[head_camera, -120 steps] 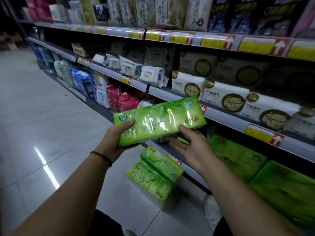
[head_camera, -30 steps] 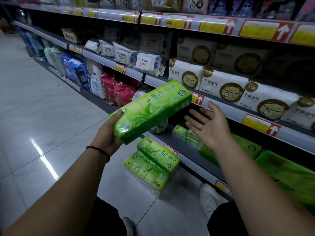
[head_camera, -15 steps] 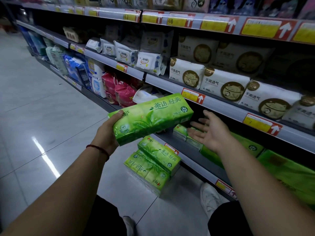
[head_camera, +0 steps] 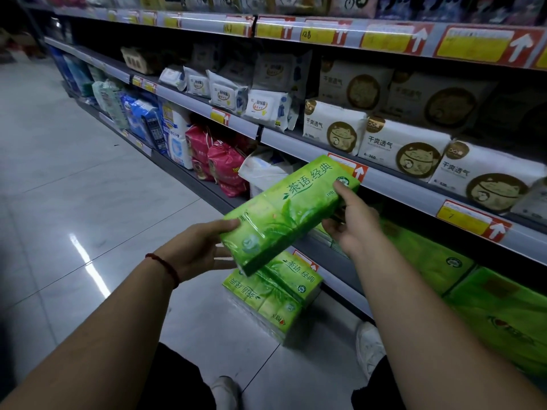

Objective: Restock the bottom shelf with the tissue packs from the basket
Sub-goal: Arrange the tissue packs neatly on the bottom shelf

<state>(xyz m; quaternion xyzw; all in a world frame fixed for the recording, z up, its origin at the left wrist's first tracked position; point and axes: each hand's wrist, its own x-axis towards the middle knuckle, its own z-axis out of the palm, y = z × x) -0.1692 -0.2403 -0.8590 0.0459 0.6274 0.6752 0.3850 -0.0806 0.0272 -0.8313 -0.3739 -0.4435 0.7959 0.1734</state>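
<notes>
tissue pack (head_camera: 291,211) | between hands, tilted | left hand (head_camera: 196,250) grips near end | right hand (head_camera: 353,224) grips far end

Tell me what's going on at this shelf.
A person holds one green tissue pack in both hands: the left hand grips its near end, the right hand its far end. It hangs tilted in front of the bottom shelf, not yet set down. A stack of like packs sits on the floor below, and bigger green packs lie on that shelf to the right.
</notes>
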